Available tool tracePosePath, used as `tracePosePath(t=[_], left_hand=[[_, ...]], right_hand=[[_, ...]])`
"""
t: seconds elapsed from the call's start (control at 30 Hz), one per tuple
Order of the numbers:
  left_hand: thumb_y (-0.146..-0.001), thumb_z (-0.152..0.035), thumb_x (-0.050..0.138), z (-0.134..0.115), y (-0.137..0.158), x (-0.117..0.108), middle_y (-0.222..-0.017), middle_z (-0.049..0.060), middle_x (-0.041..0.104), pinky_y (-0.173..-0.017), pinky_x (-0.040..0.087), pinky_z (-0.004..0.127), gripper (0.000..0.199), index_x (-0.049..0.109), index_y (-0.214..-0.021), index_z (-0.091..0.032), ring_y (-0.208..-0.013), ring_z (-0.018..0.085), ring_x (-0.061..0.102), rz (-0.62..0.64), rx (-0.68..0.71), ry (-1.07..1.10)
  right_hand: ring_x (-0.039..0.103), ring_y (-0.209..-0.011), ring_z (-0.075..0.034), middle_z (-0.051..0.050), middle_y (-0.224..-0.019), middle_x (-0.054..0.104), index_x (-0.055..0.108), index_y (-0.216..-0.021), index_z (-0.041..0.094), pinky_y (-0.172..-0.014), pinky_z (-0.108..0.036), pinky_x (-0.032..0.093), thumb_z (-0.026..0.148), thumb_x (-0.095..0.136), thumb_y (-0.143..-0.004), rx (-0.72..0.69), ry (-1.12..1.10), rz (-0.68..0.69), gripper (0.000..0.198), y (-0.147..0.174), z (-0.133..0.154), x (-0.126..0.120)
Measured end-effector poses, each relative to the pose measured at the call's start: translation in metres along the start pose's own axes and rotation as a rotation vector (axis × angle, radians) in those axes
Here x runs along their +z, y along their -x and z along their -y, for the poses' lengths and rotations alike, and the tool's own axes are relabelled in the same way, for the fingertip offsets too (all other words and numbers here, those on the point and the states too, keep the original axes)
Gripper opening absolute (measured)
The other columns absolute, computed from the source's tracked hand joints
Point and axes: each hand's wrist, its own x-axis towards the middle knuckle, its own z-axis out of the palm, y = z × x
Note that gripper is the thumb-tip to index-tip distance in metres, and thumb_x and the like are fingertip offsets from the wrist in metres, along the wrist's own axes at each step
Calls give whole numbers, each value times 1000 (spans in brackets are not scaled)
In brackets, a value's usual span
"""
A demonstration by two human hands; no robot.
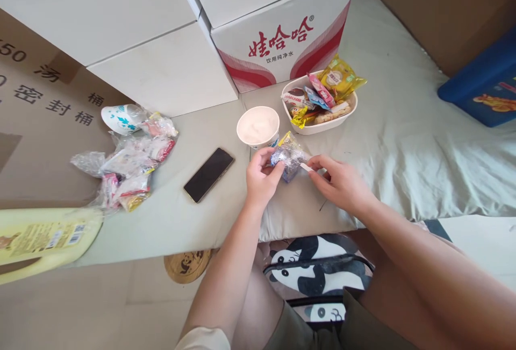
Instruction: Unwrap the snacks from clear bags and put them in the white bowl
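My left hand (pixel 262 175) is closed on a crinkled plastic snack wrapper (pixel 288 162), shiny and clear with blue and yellow print. Between thumb and forefinger, my right hand (pixel 336 180) pinches a small white strip (pixel 306 167) at the wrapper's right side. Whether the strip is joined to the wrapper I cannot tell. Just behind the wrapper stands a white paper bowl (pixel 258 127) with something pale inside. A white oval tub (pixel 336 126) beyond my right hand holds several packaged snacks, among them a yellow bag (pixel 338 78) and a pink packet (pixel 321 91).
A black phone (pixel 208 175) lies left of my hands on the grey-green cloth (pixel 201 237). Farther left are a pile of plastic wrappers (pixel 133 164), a tipped paper cup (pixel 121 119) and a yellow jug (pixel 48 237). Boxes (pixel 282 43) line the back; a blue container (pixel 484 81) stands right.
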Motion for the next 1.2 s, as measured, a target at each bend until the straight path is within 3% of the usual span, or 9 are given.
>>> tracePosePath(t=[0.13, 0.23, 0.33, 0.43, 0.6, 0.77, 0.93, 1.03, 1.2], left_hand=[[-77, -40, 78, 3, -1, 2, -101, 6, 74, -76, 56, 28, 38, 58, -103, -22, -92, 18, 72, -85, -96, 102], [-77, -38, 76, 4, -3, 5, -98, 5, 73, -70, 55, 26, 35, 56, -102, -22, -84, 16, 70, -89, -151, 168], [-78, -31, 73, 3, -3, 9, -97, 4, 72, -72, 55, 25, 30, 56, -100, -22, -85, 15, 69, -60, -131, 126], [-78, -26, 71, 1, -1, 14, -97, 4, 71, -71, 54, 24, 25, 57, -98, -22, -85, 15, 68, 17, -86, 38], [-79, -22, 67, 1, 4, 15, -94, 3, 70, -68, 52, 23, 19, 59, -97, -22, -79, 13, 65, 148, -50, -56], [-79, -22, 66, 3, 4, 11, -96, 4, 70, -69, 52, 23, 20, 59, -97, -21, -80, 13, 65, 149, -47, -64], [-79, -21, 65, 2, 5, 9, -95, 4, 70, -69, 51, 24, 20, 58, -98, -21, -79, 13, 65, 155, -33, -90], [-79, -21, 66, 0, 6, 8, -91, 2, 70, -68, 50, 24, 19, 58, -97, -22, -75, 13, 64, 165, -30, -137], [-80, -22, 65, -5, 6, 9, -85, 0, 69, -67, 47, 25, 16, 58, -94, -22, -67, 11, 60, 188, 11, -265]], right_hand=[[61, -55, -14, 0, -77, 71, 64, -96, 24, -57, -27, 45, 37, 51, -87, 62, -103, 114, 20, 0, -10, -21], [61, -54, -15, -2, -80, 71, 62, -96, 23, -53, -28, 44, 40, 53, -86, 108, -128, 20, 22, 0, -21, -32], [63, -60, -17, -5, -87, 73, 63, -97, 23, -56, -29, 43, 38, 54, -85, 128, 38, -157, 21, -3, -31, -34], [64, -70, -21, -6, -93, 74, 64, -98, 24, -55, -30, 38, 36, 56, -85, 110, 248, -229, 19, -7, -39, -31], [62, -70, -22, -8, -98, 74, 67, -97, 24, -53, -30, 31, 33, 55, -84, 115, 393, -266, 20, -10, -45, -26], [62, -75, -23, -8, -97, 73, 69, -102, 24, -55, -31, 32, 32, 54, -85, 135, 405, -213, 24, -10, -44, -21], [62, -97, -32, -13, -100, 73, 70, -97, 22, -74, -40, 42, 31, 54, -86, 13, 487, -311, 22, -9, -43, -18], [62, -101, -33, -14, -100, 73, 71, -94, 21, -81, -45, 44, 30, 53, -88, -25, 461, -359, 21, -8, -41, -19], [65, -98, -28, -12, -100, 73, 69, -100, 21, -87, -41, 49, 29, 51, -92, -268, 294, -286, 21, -5, -29, -12]])
